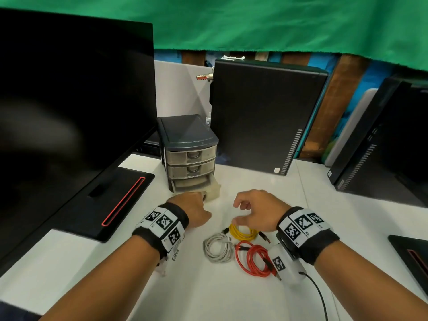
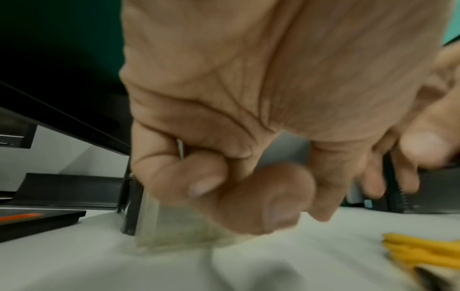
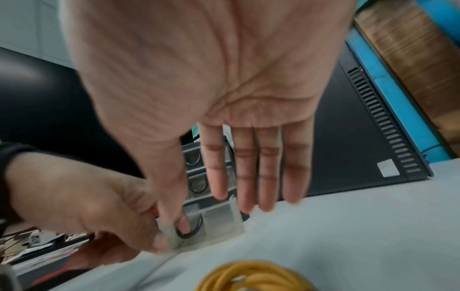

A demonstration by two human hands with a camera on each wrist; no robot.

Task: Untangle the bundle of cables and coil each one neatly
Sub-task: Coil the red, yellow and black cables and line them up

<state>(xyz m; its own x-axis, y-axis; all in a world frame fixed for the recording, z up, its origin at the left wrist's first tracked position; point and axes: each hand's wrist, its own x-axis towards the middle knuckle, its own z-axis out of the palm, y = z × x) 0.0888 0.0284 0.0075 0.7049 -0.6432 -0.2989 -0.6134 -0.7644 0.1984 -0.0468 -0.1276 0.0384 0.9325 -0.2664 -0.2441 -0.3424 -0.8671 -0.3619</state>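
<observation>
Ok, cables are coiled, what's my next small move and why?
Probably pull the bottom drawer further out with your left hand, which already grips its ring handle. It is only partly open, and the right hand hovers open above the yellow coil.

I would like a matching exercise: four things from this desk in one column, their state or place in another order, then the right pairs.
1. yellow cable
2. red cable
3. bottom drawer
4. right hand

a. pulled out
b. open, above a coil
c. coiled, nearest the drawers
d. coiled, right of the white cable

Pairs: 1-c, 2-d, 3-a, 4-b
</observation>
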